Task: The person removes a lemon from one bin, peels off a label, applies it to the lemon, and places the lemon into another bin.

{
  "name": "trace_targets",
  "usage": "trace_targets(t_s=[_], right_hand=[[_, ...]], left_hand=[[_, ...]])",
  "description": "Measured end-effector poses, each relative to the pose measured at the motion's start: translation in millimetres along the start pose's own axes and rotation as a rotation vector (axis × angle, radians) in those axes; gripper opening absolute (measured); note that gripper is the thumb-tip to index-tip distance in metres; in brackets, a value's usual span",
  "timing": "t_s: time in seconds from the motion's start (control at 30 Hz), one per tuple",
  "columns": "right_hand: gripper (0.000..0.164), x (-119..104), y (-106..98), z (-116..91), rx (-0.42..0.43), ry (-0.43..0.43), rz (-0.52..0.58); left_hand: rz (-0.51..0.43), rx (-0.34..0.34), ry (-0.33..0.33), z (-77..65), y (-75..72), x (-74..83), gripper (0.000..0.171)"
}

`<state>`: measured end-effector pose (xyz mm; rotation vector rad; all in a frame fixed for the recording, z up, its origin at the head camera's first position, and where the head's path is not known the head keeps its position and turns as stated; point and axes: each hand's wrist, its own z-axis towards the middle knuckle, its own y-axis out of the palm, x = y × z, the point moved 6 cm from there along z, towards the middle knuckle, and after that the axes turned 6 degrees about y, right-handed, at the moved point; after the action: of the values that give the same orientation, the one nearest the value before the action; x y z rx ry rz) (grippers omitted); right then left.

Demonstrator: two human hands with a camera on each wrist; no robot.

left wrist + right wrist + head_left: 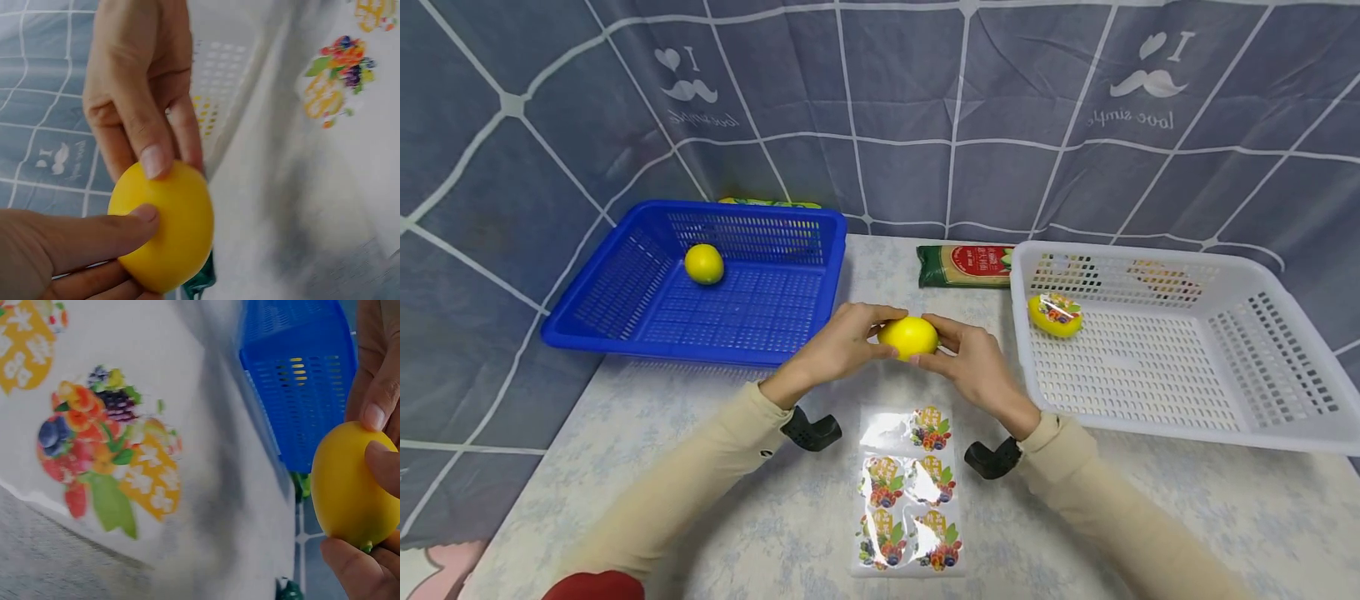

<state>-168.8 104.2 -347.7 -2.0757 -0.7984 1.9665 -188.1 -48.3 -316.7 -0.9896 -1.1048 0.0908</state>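
Observation:
A plain yellow lemon is held above the table between both hands. My left hand pinches its left side, and my right hand grips the right end. In the left wrist view both thumbs press on the lemon. A small green stem tip shows on the lemon in the right wrist view. Below the hands lies a sheet of fruit stickers, its upper left spot bare. Another lemon, with a fruit sticker on it, lies in the white basket.
To the left stands a blue basket with one lemon inside. A green and red packet lies at the back beside the white basket. Grey curtain closes off the back and left side.

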Motion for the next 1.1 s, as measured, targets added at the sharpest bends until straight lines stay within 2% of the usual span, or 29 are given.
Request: trace_targets(t_s=[0.3,0.6,1.1], right_hand=[[0.065,18,3,7,0.001,0.024,0.059],[0.066,37,8,16,-0.014,0.078,0.039],[0.067,43,12,16,-0.003,0.1,0.005]], left_hand=[[0.004,0.079,0.014,7.0,19.3,-10.1,0.046],[0.017,0.07,-0.017,14.1,33.8,-27.7,0.048],[0.001,0.065,-0.048,15.9,39.1,-33.2,0.05]])
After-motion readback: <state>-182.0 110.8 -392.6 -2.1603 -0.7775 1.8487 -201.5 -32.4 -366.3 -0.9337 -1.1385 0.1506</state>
